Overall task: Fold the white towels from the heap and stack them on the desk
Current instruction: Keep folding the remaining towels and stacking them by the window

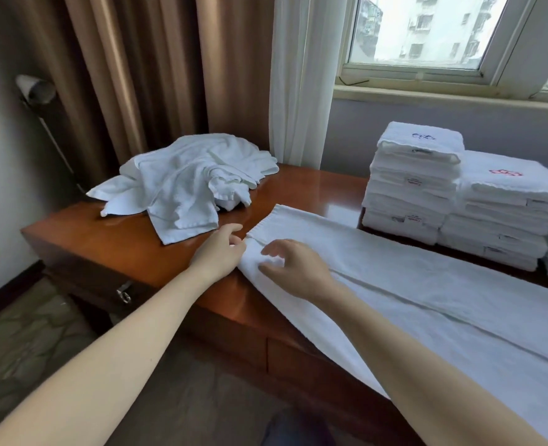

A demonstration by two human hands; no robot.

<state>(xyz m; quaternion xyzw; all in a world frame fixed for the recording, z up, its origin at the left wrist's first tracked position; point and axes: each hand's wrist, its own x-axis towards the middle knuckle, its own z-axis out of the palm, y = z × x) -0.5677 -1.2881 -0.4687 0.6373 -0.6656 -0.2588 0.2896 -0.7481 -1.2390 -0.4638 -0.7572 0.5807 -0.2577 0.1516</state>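
Head view: towel heap (185, 178) beyond left hand (221, 252), folded stacks (414, 188) beyond loose-fingered right hand (295, 268), both hands at the end of the spread towel (427, 284); left's grip unclear.

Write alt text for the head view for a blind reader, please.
A long white towel lies on a wooden desk, left hand and right hand at its end; rumpled towel heap behind, folded towel stacks at right.

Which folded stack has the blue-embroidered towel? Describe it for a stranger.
Start at the window; below it, folded white towel stacks line the back of the glossy reddish-brown wooden desk. Take the leftmost, tallest stack: its top towel bears blue embroidery; the neighbouring stack shows red.
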